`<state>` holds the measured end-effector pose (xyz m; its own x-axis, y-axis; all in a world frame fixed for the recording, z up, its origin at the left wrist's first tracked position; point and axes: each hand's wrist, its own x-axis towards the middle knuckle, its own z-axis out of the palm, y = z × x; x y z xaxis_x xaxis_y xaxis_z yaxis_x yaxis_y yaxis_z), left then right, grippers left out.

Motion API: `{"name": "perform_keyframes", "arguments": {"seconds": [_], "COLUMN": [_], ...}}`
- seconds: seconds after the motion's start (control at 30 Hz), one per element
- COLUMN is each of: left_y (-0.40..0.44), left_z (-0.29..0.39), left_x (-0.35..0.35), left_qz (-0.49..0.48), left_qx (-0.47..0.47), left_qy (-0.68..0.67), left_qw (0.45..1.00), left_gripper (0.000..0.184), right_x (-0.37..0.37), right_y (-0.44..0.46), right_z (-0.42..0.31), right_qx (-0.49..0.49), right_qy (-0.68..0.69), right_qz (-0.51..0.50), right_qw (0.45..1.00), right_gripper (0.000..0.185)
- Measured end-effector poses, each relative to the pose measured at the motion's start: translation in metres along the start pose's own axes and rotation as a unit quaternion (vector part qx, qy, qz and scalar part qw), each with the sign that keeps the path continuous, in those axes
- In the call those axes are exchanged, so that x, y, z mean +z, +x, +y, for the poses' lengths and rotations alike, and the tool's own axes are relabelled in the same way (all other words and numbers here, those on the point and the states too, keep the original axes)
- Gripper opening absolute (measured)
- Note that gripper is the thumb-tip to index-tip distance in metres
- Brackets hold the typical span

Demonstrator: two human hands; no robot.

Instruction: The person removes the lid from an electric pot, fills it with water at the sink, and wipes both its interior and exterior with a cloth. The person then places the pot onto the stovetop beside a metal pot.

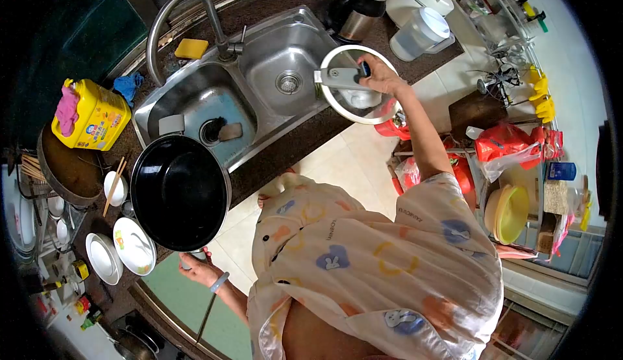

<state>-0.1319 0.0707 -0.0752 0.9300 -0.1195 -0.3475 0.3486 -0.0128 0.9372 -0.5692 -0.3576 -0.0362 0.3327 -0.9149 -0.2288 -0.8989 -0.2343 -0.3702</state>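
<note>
My left hand [202, 272] is closed round the near handle of a black-lined pot [180, 201]. The pot is tilted so its dark inside faces me, at the near edge of the left sink basin [214, 94]. Off to the right, my right hand [381, 76] grips the grey handle of a round glass lid [354, 103] with a pale rim. That lid hangs over the edge of the right basin [285, 55]. A small brownish block [230, 131] lies beside the left drain.
A curved faucet [211, 19] stands behind the sink, near a yellow sponge [191, 49]. To the left are a yellow jug [97, 116], a wok [71, 172] and white bowls [104, 259]. A kettle [363, 12] and a clear pitcher [420, 33] stand at the right.
</note>
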Motion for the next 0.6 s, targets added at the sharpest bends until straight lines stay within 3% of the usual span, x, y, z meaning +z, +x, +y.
{"name": "perform_keyframes", "arguments": {"seconds": [0.07,0.3,0.6], "left_y": [-0.003,0.002,0.002], "left_z": [0.002,-0.005,-0.005], "left_x": [0.002,-0.002,-0.005], "left_qz": [0.024,0.019,0.026], "left_qx": [0.005,0.030,0.019], "left_qy": [0.052,0.031,0.035], "left_qw": [0.998,0.999,0.999], "left_gripper": [0.057,0.057,0.063], "right_x": [0.001,-0.007,0.009], "right_y": [0.005,0.002,0.066], "right_z": [0.028,0.001,-0.118], "right_qx": [-0.009,-0.045,-0.106], "right_qy": [0.014,0.016,0.027], "right_qz": [0.003,0.044,-0.099], "right_qw": [1.000,0.998,0.989], "right_gripper": [0.054,0.050,0.053]}}
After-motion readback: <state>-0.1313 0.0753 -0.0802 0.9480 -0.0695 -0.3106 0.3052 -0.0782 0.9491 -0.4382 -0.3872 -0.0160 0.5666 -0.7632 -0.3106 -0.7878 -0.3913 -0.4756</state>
